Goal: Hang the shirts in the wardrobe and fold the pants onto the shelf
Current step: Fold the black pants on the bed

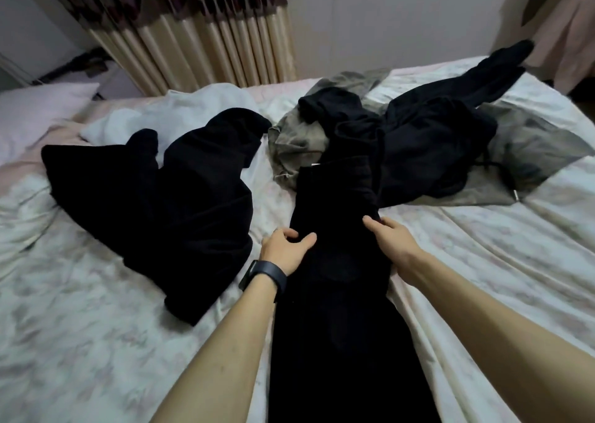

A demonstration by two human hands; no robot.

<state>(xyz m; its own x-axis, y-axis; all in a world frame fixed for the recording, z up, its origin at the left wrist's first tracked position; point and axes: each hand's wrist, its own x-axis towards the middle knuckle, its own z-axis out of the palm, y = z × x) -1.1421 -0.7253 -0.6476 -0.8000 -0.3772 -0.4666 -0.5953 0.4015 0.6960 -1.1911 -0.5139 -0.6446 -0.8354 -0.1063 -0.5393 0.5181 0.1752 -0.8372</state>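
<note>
Head view, looking down over a bed (96,342) covered in a pale, faintly flowered sheet that lies rumpled in soft ridges. A pair of black pants (335,326) lies stretched lengthwise down the middle of the bed, its waistband at the far end and its legs running toward the viewer and out of the bottom of the frame. The left hand (286,248), with a dark band (264,277) on its wrist, curls its fingers and thumb around the left edge of the pants. The right hand (386,235) closes its fingers on the right edge opposite, so both hands hold the cloth about a third of the way down from the waistband. The fabric looks matte, thick and limp. It probably weighs little, sags wherever it is unsupported and holds a crease poorly, so gripping both side edges or the firmer waistband should keep it flat for folding. To the left lies a heap of velvety black clothing (154,197), with a white garment (180,110) behind it. Farther back, a black hooded top (434,145) with metal-tipped drawstrings lies on grey-green cloth (531,152). Beyond them are a pillow (42,110) and pleated cream curtains (209,52).
</note>
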